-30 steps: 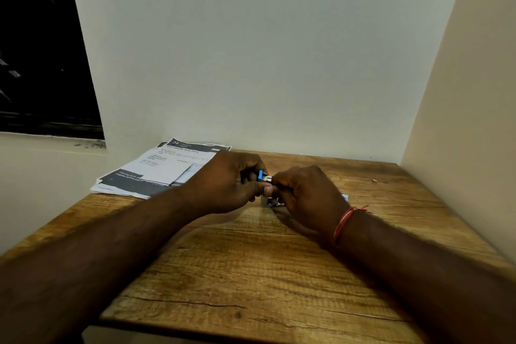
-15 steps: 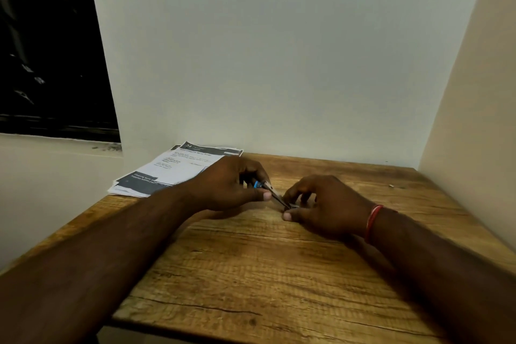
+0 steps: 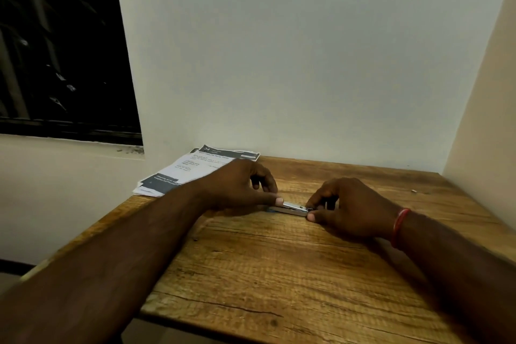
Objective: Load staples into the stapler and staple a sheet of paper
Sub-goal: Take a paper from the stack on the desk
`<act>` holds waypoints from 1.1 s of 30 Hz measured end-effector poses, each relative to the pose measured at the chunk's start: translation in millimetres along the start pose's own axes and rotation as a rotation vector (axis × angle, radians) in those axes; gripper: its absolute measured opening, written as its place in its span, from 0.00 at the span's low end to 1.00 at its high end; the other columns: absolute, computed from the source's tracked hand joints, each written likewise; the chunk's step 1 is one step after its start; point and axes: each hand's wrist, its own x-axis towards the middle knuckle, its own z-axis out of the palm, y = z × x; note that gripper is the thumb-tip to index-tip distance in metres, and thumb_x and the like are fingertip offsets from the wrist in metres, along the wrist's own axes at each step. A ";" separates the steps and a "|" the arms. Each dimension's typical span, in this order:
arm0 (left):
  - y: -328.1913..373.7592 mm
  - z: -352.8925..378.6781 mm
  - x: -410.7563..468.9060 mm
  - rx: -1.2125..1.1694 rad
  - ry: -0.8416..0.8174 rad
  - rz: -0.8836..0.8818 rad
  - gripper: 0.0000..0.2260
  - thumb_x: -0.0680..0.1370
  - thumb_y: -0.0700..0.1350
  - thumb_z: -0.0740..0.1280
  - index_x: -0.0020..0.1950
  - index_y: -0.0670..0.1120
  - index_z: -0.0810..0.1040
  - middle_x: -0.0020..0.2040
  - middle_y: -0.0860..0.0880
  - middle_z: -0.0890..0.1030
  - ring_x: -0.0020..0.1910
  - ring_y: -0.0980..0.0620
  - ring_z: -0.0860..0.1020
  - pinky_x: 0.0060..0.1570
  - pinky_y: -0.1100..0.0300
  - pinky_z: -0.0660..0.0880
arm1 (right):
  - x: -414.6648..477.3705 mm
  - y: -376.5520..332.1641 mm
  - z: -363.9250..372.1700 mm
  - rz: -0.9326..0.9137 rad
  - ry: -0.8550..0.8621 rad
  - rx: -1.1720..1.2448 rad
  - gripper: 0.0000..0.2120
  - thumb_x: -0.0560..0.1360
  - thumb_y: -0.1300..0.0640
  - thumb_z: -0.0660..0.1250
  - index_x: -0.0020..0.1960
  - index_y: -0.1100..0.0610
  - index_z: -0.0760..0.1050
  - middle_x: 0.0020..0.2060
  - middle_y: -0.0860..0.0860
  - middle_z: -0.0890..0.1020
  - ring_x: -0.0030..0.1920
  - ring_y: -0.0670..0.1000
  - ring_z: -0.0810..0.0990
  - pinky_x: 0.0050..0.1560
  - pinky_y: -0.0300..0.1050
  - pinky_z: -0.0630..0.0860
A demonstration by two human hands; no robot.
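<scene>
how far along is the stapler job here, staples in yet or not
Done: nothing shows as finished; whether the stapler is loaded cannot be seen. In hand: it lies on the wooden table, the left hand gripping one end and the right hand pinching the other. Left: the printed papers lie behind the left hand, apart from the stapler, so stapling a sheet is not yet done.

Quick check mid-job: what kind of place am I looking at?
Likely a home or office desk nook: wooden table against plain walls, printed papers by a dark window, and a stapler.
</scene>
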 end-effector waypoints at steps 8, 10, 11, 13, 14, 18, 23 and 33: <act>-75.6 -76.2 -5.6 0.402 0.310 -0.666 0.35 0.72 0.79 0.72 0.48 0.45 0.82 0.50 0.47 0.86 0.54 0.43 0.84 0.55 0.51 0.80 | -2.4 0.7 -5.7 -0.031 0.029 0.007 0.13 0.73 0.34 0.80 0.52 0.38 0.89 0.46 0.31 0.85 0.50 0.37 0.82 0.44 0.38 0.79; -84.9 -75.7 -8.0 0.429 0.195 -0.789 0.41 0.66 0.84 0.71 0.44 0.44 0.77 0.45 0.45 0.83 0.52 0.41 0.84 0.52 0.52 0.79 | -2.1 1.1 -6.6 -0.034 0.044 0.016 0.13 0.73 0.33 0.80 0.52 0.39 0.89 0.44 0.33 0.86 0.50 0.36 0.82 0.44 0.36 0.77; -85.9 -72.9 -8.9 0.398 0.179 -0.811 0.43 0.62 0.86 0.72 0.45 0.45 0.76 0.46 0.45 0.82 0.54 0.41 0.84 0.53 0.53 0.80 | -2.1 1.2 -7.0 -0.035 0.046 0.018 0.13 0.73 0.34 0.80 0.52 0.39 0.90 0.44 0.33 0.86 0.50 0.36 0.82 0.43 0.36 0.76; -86.7 -67.4 -8.7 0.351 0.175 -0.834 0.46 0.56 0.87 0.73 0.49 0.47 0.76 0.52 0.45 0.84 0.58 0.41 0.84 0.60 0.51 0.83 | -3.0 1.5 -7.5 -0.029 0.050 0.020 0.13 0.73 0.34 0.80 0.52 0.39 0.89 0.45 0.34 0.87 0.50 0.38 0.83 0.44 0.36 0.76; -86.6 -65.7 -8.5 0.343 0.177 -0.843 0.47 0.53 0.87 0.73 0.50 0.48 0.76 0.55 0.45 0.84 0.60 0.41 0.84 0.64 0.49 0.83 | -3.4 1.7 -7.6 -0.024 0.053 0.022 0.13 0.73 0.34 0.80 0.53 0.39 0.89 0.45 0.35 0.87 0.50 0.39 0.84 0.45 0.36 0.76; -89.3 -62.3 -5.7 0.307 0.187 -0.846 0.42 0.53 0.83 0.79 0.46 0.49 0.76 0.50 0.48 0.84 0.56 0.43 0.84 0.59 0.52 0.83 | -4.1 3.3 -6.5 -0.013 0.048 0.024 0.13 0.73 0.34 0.81 0.52 0.39 0.89 0.46 0.30 0.86 0.51 0.39 0.84 0.45 0.38 0.77; -91.9 -58.1 -3.3 0.250 0.227 -0.809 0.33 0.63 0.72 0.86 0.45 0.45 0.81 0.40 0.48 0.84 0.41 0.50 0.81 0.36 0.56 0.70 | -3.1 4.1 -5.3 -0.029 0.027 0.016 0.12 0.73 0.34 0.80 0.52 0.38 0.89 0.48 0.25 0.83 0.52 0.35 0.81 0.44 0.38 0.78; -72.8 -58.1 -3.2 -0.003 0.416 -0.583 0.14 0.86 0.51 0.74 0.63 0.41 0.87 0.60 0.42 0.86 0.56 0.42 0.83 0.44 0.56 0.72 | -2.2 10.8 -3.3 -0.027 0.040 0.003 0.14 0.72 0.32 0.80 0.53 0.37 0.89 0.50 0.21 0.81 0.51 0.36 0.82 0.44 0.38 0.77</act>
